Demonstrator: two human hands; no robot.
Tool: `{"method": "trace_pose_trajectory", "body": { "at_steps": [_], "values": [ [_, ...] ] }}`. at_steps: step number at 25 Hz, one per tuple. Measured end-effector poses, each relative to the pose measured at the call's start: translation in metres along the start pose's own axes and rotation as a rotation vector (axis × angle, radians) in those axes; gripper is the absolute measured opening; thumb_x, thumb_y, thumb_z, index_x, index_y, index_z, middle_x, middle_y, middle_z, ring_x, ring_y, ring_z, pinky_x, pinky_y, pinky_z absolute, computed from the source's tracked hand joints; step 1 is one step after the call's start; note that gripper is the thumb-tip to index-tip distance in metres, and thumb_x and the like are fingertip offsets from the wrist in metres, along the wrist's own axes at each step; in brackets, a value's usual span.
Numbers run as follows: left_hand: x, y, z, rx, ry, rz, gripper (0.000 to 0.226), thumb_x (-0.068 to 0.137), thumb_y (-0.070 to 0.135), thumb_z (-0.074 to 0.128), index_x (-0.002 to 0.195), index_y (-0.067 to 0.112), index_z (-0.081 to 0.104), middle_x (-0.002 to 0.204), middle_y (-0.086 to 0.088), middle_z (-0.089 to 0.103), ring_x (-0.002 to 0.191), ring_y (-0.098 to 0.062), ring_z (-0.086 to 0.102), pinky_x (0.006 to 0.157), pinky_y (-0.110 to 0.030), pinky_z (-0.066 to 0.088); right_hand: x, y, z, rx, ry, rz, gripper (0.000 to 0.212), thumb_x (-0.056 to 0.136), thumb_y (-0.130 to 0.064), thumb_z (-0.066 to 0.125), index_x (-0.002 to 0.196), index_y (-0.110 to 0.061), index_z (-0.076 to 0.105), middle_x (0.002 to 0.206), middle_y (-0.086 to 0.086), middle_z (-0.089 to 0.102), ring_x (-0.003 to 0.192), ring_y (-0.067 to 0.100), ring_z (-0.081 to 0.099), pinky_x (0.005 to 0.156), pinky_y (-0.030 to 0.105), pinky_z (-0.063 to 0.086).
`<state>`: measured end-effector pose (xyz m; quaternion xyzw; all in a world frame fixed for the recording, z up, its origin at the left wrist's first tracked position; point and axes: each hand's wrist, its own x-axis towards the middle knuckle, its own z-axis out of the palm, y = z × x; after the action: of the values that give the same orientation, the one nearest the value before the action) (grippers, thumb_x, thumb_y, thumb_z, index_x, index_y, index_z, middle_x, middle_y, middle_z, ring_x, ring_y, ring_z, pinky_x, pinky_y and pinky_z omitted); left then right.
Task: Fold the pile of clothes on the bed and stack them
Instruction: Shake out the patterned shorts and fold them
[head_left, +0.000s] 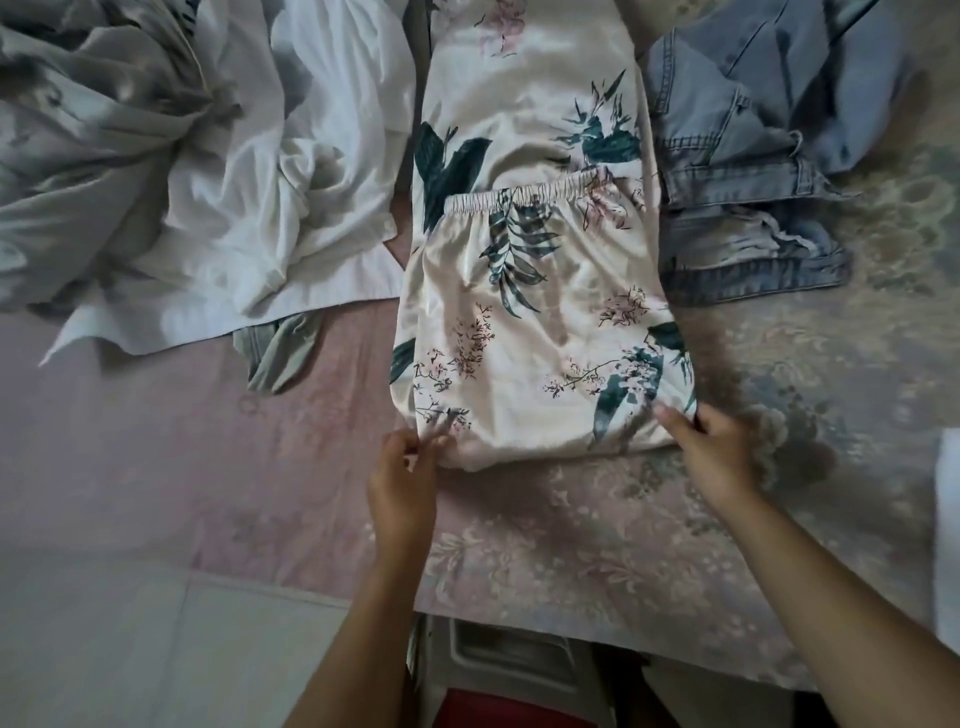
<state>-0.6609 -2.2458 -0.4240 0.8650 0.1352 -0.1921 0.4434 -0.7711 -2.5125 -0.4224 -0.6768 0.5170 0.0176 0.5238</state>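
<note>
Floral satin trousers (535, 291) lie lengthwise on the bed (597, 519), running from the far side toward its near edge, with the waistband end doubled back over the legs so that the elastic waistband (519, 200) sits across the middle of the garment. We record the fold itself at the near end, close to the near edge of the bed. Our left hand (402, 475) pinches the near left corner of that fold between thumb and curled fingers. Our right hand (714, 449) grips the near right corner, thumb on top of the cloth and fingers tucked at its side edge. Both forearms reach in from the near edge.

Beside the trousers, toward the left edge of the bed, we note a crumpled white garment (291, 208), touching or nearly touching their left side, and beyond it a rumpled grey-green cloth (88, 130) at the far left corner; a strip of grey-green fabric (275, 353) shows from under the white piece. On the right side, just beside the trousers, light blue denim jeans (748, 171) lie loosely bunched. The bed carries a faded pink and grey floral sheet. A pale tiled floor (130, 649) shows below the near left corner.
</note>
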Motion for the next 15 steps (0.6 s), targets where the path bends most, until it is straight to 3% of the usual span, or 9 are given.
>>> {"method": "trace_pose_trajectory", "body": {
  "at_steps": [2, 4, 7, 9, 10, 12, 15],
  "values": [
    [-0.002, 0.008, -0.007, 0.0, 0.11, 0.114, 0.013, 0.084, 0.015, 0.07, 0.078, 0.011, 0.059, 0.083, 0.002, 0.06, 0.078, -0.015, 0.054, 0.063, -0.013, 0.036, -0.005, -0.004, -0.005, 0.01, 0.098, -0.072, 0.015, 0.089, -0.022, 0.065, 0.091, -0.008, 0.069, 0.084, 0.016, 0.069, 0.075, 0.016, 0.055, 0.067, 0.028, 0.039],
    [-0.005, 0.016, -0.015, 0.05, 0.153, 0.233, 0.009, 0.085, 0.012, 0.069, 0.081, 0.008, 0.061, 0.082, 0.003, 0.06, 0.076, -0.01, 0.051, 0.063, -0.015, 0.034, -0.01, -0.004, -0.01, -0.006, 0.086, -0.093, 0.023, 0.09, -0.023, 0.064, 0.088, 0.0, 0.066, 0.074, 0.017, 0.061, 0.068, 0.015, 0.045, 0.058, 0.028, 0.031],
    [-0.012, 0.004, -0.016, 0.203, -0.049, 0.284, 0.015, 0.087, 0.018, 0.067, 0.082, 0.01, 0.056, 0.079, 0.003, 0.057, 0.073, -0.014, 0.052, 0.057, -0.024, 0.036, -0.014, 0.005, -0.012, -0.13, -0.069, -0.052, 0.037, 0.088, -0.026, 0.065, 0.072, 0.004, 0.051, 0.063, 0.01, 0.038, 0.061, 0.015, 0.034, 0.057, 0.029, 0.022],
    [-0.01, -0.007, -0.015, 0.242, -0.127, 0.213, 0.011, 0.09, 0.02, 0.063, 0.092, 0.011, 0.057, 0.086, 0.001, 0.059, 0.081, -0.022, 0.058, 0.063, -0.03, 0.042, -0.013, 0.006, -0.012, -0.202, -0.038, -0.067, 0.03, 0.09, -0.025, 0.063, 0.08, 0.002, 0.057, 0.066, 0.008, 0.047, 0.063, 0.015, 0.042, 0.057, 0.029, 0.026],
    [-0.007, -0.008, -0.014, 0.231, -0.088, 0.216, 0.012, 0.091, 0.018, 0.062, 0.098, 0.01, 0.059, 0.091, -0.001, 0.059, 0.085, -0.023, 0.059, 0.067, -0.03, 0.041, -0.013, 0.002, -0.011, -0.183, 0.022, -0.08, 0.021, 0.091, -0.023, 0.062, 0.092, -0.002, 0.064, 0.076, 0.006, 0.056, 0.07, 0.017, 0.049, 0.06, 0.026, 0.032],
    [-0.001, 0.0, -0.01, 0.184, -0.003, 0.31, 0.013, 0.089, 0.013, 0.063, 0.101, 0.007, 0.061, 0.095, -0.006, 0.059, 0.087, -0.021, 0.056, 0.072, -0.021, 0.037, -0.011, -0.006, -0.006, -0.091, 0.066, -0.078, 0.024, 0.091, -0.02, 0.062, 0.111, -0.007, 0.064, 0.094, 0.003, 0.063, 0.084, 0.017, 0.057, 0.067, 0.024, 0.04],
    [-0.003, 0.024, 0.002, -0.066, -0.106, 0.114, 0.026, 0.085, 0.011, 0.068, 0.104, 0.017, 0.05, 0.093, 0.002, 0.056, 0.082, -0.01, 0.056, 0.069, -0.016, 0.043, -0.007, -0.015, 0.007, 0.015, -0.006, -0.008, 0.017, 0.087, -0.018, 0.067, 0.101, -0.014, 0.06, 0.091, -0.001, 0.063, 0.081, 0.014, 0.058, 0.063, 0.02, 0.042]
  ]
}}
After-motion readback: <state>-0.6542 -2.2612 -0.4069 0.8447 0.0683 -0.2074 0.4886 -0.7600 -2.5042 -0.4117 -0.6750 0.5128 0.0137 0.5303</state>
